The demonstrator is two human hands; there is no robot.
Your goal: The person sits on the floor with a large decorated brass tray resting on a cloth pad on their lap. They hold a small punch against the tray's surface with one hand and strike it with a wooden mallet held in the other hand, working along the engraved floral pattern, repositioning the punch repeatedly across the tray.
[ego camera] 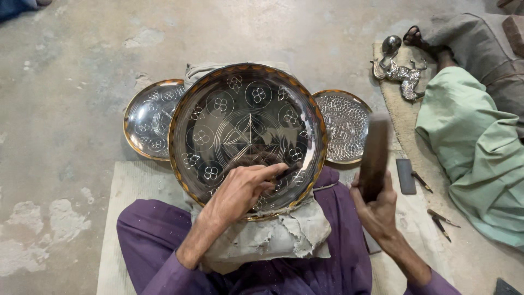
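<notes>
Bare concrete floor [71, 65], stained and patchy; pale woven mat [136, 191] under the seated person in purple clothing.

Large round polished metal tray with engraved flower medallions and a star centre, brass-coloured rim [248, 109], rests tilted on a grey cloth-wrapped pad [295, 235] across the person's lap. Left hand [240, 188] lies on the tray's lower part, fingers pinched closed around a thin dark chisel [288, 172] whose tip touches the engraved face. Right hand [376, 210], well apart from the left, is clenched on a dark wooden mallet [375, 155] held upright beside the tray's right rim.

Behind the tray: smaller engraved round plate [147, 117] on the left, densely patterned silver plate [346, 125] on the right. Further right, a silver animal figurine [401, 74], a dark flat stone [405, 176], loose small punches [439, 221], and another person in pale green cloth [475, 147].
</notes>
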